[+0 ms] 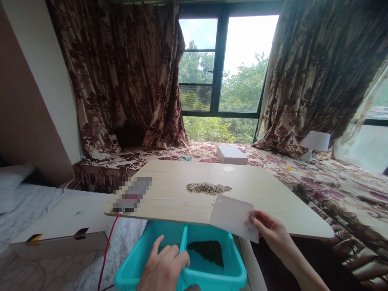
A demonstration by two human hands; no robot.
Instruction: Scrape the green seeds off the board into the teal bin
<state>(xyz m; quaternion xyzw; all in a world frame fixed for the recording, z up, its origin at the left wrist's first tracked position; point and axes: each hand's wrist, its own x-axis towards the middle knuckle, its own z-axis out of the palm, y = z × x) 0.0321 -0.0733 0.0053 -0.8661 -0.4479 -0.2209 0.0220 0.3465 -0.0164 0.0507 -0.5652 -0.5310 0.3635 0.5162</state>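
Observation:
Over the teal two-part bin (239, 279), my left hand (166, 264) hangs at the divider with its back facing up. One outer finger stretches away from the others, which bend downward; their tips are partly hidden, and I see no object in them. My right hand (273, 230) pinches the right edge of a thin, whitish, translucent plastic sheet (232, 216), tilted at the table's near edge. Just beyond the sheet, a spread pile of small greenish-brown grains (207, 188) lies on the pale wooden tabletop (257, 182). Dark green grains (209, 251) fill part of the bin's right compartment.
A blurred-out device (132, 195) with a red cable (106, 250) lies on the tabletop's left end. A flat white box (60, 226) rests on the bed at left. Behind the table are a white box (232, 154) and a small lamp (315, 142).

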